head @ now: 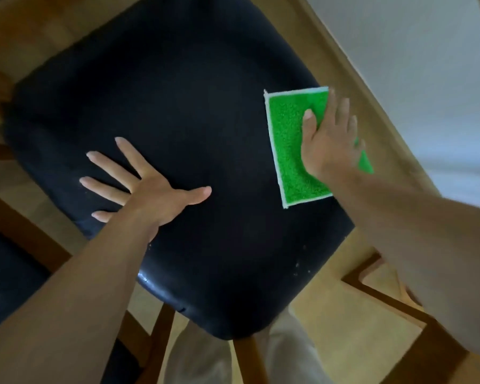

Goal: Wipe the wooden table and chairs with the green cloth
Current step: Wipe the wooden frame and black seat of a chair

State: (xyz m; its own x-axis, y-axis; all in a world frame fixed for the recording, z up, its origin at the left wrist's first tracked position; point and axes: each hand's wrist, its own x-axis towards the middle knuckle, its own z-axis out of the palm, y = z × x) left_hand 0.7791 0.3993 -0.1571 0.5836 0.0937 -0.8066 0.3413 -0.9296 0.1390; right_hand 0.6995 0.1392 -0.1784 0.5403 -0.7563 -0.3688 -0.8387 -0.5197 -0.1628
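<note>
Right hand (327, 139) flat, pressing green cloth (288, 151) at chair seat (178, 106) right edge; left hand (147, 189) splayed, empty; unwiped seat leftward.

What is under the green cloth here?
The green cloth lies on the dark chair seat, near its edge, under the right hand. The seat beneath the cloth is covered.

A single wide-angle view came from a camera worn on the person's head. It looked steeply down, almost straight onto a dark chair seat (178, 162) that filled most of the picture from close range. Both forearms reached in from the bottom edge. Straight lines bowed near the corners, where pale floor (344, 314) and wall showed.
</note>
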